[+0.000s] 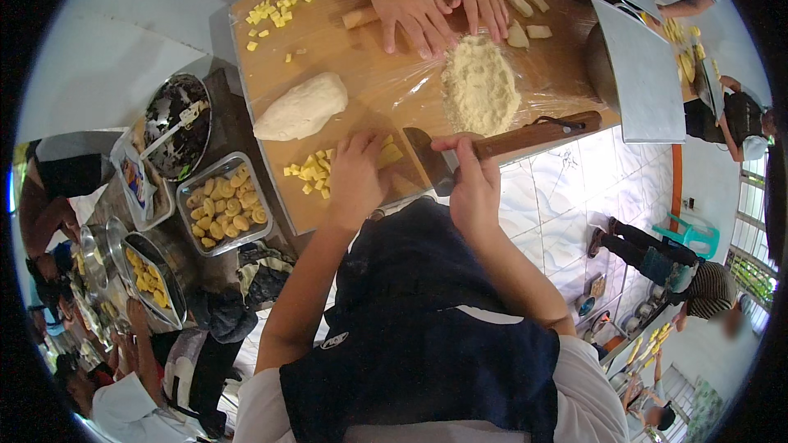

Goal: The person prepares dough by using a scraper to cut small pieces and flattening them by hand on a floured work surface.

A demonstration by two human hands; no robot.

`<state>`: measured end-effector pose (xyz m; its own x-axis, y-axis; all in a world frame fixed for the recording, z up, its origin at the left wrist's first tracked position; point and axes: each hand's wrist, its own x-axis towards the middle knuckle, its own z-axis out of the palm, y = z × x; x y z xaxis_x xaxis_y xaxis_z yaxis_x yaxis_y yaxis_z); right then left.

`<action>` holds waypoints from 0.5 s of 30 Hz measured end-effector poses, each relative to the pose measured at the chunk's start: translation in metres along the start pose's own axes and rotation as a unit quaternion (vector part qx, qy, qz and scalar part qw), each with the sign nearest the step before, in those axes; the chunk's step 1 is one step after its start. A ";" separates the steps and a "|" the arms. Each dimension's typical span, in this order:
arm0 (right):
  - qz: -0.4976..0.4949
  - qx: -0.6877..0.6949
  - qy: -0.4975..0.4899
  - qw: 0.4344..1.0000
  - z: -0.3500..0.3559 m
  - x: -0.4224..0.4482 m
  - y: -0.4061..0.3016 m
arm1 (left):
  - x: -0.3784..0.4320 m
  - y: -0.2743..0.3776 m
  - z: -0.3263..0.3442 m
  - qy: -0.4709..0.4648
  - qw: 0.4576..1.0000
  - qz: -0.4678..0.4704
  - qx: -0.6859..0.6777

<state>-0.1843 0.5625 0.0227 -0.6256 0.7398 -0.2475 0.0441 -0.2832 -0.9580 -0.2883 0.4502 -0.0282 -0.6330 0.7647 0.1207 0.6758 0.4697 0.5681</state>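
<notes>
My right hand grips a broad-bladed knife around the base of its wooden handle, which has a dark cord loop. The knife's dark blade points down at the wooden worktable near its front edge. With bent fingers, my left hand holds down yellow strips, possibly cheese, just left of the blade. Small yellow cubes lie piled against that hand's left side. Beyond it rests a smooth oblong of pale dough. A mound of pale crumbly flour mixture sits on clear plastic film.
Across the table another person's hands press on a rolling pin. More yellow cubes and dough pieces lie there. To the left stand a tray of small buns and a dark-smeared bowl. A metal sheet juts at right.
</notes>
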 end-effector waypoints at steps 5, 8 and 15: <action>-0.018 -0.015 -0.010 1.000 0.001 -0.001 0.002 | -0.001 -0.003 0.003 -0.012 1.000 0.016 -0.001; -0.035 -0.007 -0.024 0.999 0.003 -0.005 0.002 | -0.003 -0.005 0.004 -0.004 1.000 0.016 -0.005; -0.068 -0.020 -0.045 0.997 0.014 -0.010 0.004 | -0.006 -0.010 0.005 0.008 1.000 -0.001 -0.022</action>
<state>-0.1889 0.5454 0.0231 -0.6946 0.7118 -0.1037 -0.0154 -0.1589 -0.9872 -0.2889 0.4431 -0.0388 -0.6397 0.7572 0.1321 0.6581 0.4507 0.6031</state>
